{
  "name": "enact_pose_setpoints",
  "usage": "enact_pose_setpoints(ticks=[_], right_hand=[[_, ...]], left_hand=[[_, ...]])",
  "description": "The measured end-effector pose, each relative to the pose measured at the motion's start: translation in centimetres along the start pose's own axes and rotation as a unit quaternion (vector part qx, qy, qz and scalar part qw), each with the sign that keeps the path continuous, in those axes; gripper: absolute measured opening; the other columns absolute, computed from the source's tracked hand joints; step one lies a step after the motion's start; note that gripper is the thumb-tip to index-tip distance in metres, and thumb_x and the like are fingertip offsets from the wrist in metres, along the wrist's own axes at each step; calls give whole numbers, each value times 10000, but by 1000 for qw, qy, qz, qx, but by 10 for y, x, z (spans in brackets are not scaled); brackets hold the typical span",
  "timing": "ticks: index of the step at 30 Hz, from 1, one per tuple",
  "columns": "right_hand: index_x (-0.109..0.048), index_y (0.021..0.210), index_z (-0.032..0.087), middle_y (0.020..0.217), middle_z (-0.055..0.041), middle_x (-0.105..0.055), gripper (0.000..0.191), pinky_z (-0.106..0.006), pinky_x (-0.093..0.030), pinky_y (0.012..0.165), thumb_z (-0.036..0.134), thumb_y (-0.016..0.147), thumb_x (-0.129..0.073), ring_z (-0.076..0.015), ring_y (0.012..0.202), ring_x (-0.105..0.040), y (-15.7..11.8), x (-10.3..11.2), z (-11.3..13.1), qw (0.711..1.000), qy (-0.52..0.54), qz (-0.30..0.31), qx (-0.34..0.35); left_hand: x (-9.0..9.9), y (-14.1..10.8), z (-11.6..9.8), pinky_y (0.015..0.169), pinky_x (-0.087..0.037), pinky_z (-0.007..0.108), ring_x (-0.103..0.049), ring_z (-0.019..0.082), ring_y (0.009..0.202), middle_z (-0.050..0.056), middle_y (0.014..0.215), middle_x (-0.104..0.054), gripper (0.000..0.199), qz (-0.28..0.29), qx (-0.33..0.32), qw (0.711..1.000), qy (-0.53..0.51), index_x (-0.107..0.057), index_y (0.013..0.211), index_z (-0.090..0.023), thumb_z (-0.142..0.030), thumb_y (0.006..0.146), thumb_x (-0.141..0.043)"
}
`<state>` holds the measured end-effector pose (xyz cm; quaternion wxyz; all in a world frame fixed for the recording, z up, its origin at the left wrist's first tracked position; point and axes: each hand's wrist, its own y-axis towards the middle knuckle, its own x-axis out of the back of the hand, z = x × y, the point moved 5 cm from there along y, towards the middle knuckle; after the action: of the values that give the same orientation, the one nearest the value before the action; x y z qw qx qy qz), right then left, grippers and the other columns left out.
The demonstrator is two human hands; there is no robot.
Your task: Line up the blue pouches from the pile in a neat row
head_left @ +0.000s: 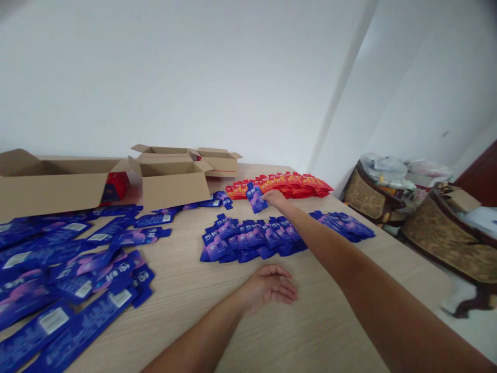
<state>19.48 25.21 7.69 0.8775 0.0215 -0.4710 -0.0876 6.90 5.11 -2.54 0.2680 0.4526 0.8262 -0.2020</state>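
My right hand (275,199) reaches out over the table and pinches the edge of a blue packet (255,198). That packet is upright, between the row of red packets (297,185) behind and the overlapping row of blue packets (248,238) in front. Nearer to me, my left hand (272,286) hovers over the table, palm turned inward, fingers loosely curled and apart, holding nothing. Loose blue packets (77,269) with barcodes lie scattered in a pile at the left.
Open cardboard boxes (174,189) stand along the back left of the wooden table (186,311), against the wall. Something red shows beside the large box (54,189). Patterned chairs (446,233) carrying bags and a small box stand beyond the right edge.
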Motion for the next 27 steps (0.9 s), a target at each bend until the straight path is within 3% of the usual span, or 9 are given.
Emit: enact_pose_setpoints(ticks=[4,6,8,10,13,19,27], right_hand=[[-531,1157,148,1148,-72,-549,332,-388,-498,805,336,884,-529,-200,967,-570,-32,52,-40,999,41,18,-32],[-582,1051,115,990,-67,-606,274,-317,-511,706,320,875,-539,-160,821,-595,-52,73,-62,997,55,30,-49],[-626,828,87,712,-35,-605,205,-226,-455,531,286,827,-576,-108,591,-547,-72,84,-81,995,65,41,-65],[-589,622,102,509,8,-516,207,-191,-351,421,260,756,-606,-74,445,-440,-90,86,-93,993,72,52,-77],[-518,513,134,433,38,-449,236,-181,-307,394,242,710,-590,-60,396,-388,-108,77,-100,991,71,70,-85],[-538,491,135,408,16,-473,214,-176,-298,393,212,690,-551,-73,403,-413,-114,63,-93,992,-3,78,-100],[-613,467,131,533,-76,-621,175,-212,-362,536,163,638,-599,-169,603,-589,-110,74,-86,977,-184,74,-83]], left_hand=[[-2,0,-1,745,-477,376,-674,227,740,148,809,-697,233,-13,0,1000,17,-555,897,-104,-137,681,-639],[-2,-1,-2,751,-478,378,-674,223,738,145,805,-698,232,-17,-5,1000,20,-547,899,-106,-150,694,-645],[-2,-1,-2,765,-477,381,-675,223,752,146,816,-698,227,-18,-9,1000,24,-540,906,-109,-178,718,-647],[-2,-1,-1,779,-474,385,-675,226,773,151,836,-697,227,-16,-13,999,30,-537,916,-110,-205,741,-644],[-1,-1,0,790,-471,387,-674,230,796,157,868,-695,235,-10,-18,999,36,-537,926,-110,-232,756,-645],[-2,-2,-1,804,-466,391,-675,234,807,147,865,-698,252,-17,-23,999,41,-545,914,-114,-243,736,-669],[-2,-3,-1,781,-470,379,-676,218,784,135,848,-700,261,-15,-20,999,36,-532,916,-118,-244,730,-665]])
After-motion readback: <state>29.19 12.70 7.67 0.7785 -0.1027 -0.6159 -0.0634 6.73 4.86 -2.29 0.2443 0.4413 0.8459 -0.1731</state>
